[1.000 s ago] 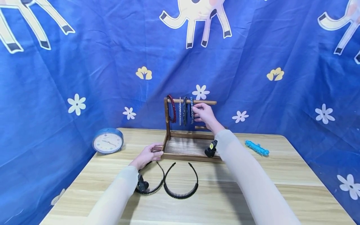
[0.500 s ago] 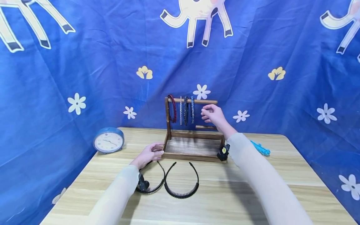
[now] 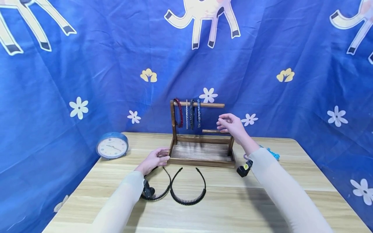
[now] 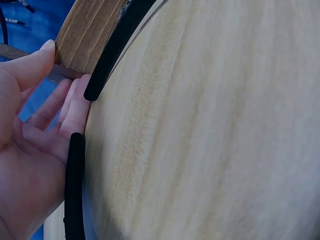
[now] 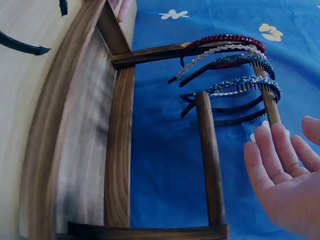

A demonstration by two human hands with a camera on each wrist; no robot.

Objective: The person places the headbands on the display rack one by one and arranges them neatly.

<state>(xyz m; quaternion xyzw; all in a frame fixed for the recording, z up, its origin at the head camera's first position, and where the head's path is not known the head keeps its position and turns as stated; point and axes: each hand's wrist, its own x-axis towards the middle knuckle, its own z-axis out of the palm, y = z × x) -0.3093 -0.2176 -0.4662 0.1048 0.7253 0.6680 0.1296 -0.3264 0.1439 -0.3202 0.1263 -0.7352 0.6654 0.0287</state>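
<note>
Several headbands hang from the upper bar of a wooden stand [image 3: 201, 162]: red [image 3: 179, 115], thin silvery-white [image 3: 186, 116], dark teal [image 3: 192, 115] and glittery blue [image 3: 199, 115]. My left hand [image 3: 154, 160] rests against the stand's left end, fingers fairly straight; the left wrist view shows thumb and fingers at the wooden corner. Held up right of the hanging headbands, my right hand [image 3: 233, 126] has nothing in its fingers, which look extended and loose in the right wrist view. Two black toothed headbands lie on the table, one [image 3: 187, 203] before the stand, one [image 3: 158, 196] partly under my left wrist.
A blue round clock [image 3: 112, 147] stands on the table [image 3: 221, 207] at the left. On the right lies a bundle of turquoise cord [image 3: 274, 154], partly behind my right sleeve. A lower wooden bar [image 3: 210, 131] juts from the stand. Blue patterned fabric [image 3: 116, 81] hangs behind.
My right hand has come away from the glittery blue headband, moving right and slightly down. That headband stays hanging on the bar. My left hand keeps its place at the stand.
</note>
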